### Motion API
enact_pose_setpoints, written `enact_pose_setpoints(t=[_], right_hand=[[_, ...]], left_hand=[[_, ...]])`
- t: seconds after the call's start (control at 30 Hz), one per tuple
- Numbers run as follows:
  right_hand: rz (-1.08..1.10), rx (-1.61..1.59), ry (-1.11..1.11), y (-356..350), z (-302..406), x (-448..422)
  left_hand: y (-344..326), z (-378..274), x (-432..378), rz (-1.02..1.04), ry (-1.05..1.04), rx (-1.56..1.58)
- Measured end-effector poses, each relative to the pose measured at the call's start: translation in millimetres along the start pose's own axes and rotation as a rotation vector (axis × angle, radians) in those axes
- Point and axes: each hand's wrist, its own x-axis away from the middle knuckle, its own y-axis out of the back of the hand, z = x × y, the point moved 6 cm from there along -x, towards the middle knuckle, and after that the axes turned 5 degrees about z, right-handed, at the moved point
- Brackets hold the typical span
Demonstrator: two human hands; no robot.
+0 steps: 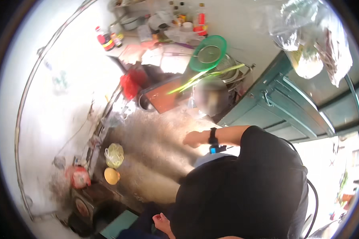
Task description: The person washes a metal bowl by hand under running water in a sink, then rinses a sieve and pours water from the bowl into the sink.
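Observation:
My right hand, at the end of a bare forearm with a black wristband, hangs over the concrete floor. It is blurred and its fingers point down and inward; nothing shows in it. Low in the view, my left hand is near my black shirt, its fingers loosely bent, with no object visible in it. Beyond my right hand, long green stalks lie across a reddish-brown board and reach under a green plastic colander. A round blurred patch hides what is below the colander.
Bottles and a pan crowd the counter at the top. A red plastic bag hangs at its edge. On the left floor are a tied bag and a yellow bowl. A green cabinet and hanging plastic bags stand right.

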Motion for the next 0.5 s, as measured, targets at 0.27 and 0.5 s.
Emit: enact_pose_setpoints(t=[0.27,0.5], right_hand=[[-0.357,-0.371,-0.391,-35.0,-62.5,62.9],[-0.451,-0.582,-0.691,-56.3,-77.7,107.0]], left_hand=[[-5.6,-35.9,-136.8,0.132,-0.401,-0.114],[-24.9,-117.9,-239.5,0.228,-0.698,-0.139]])
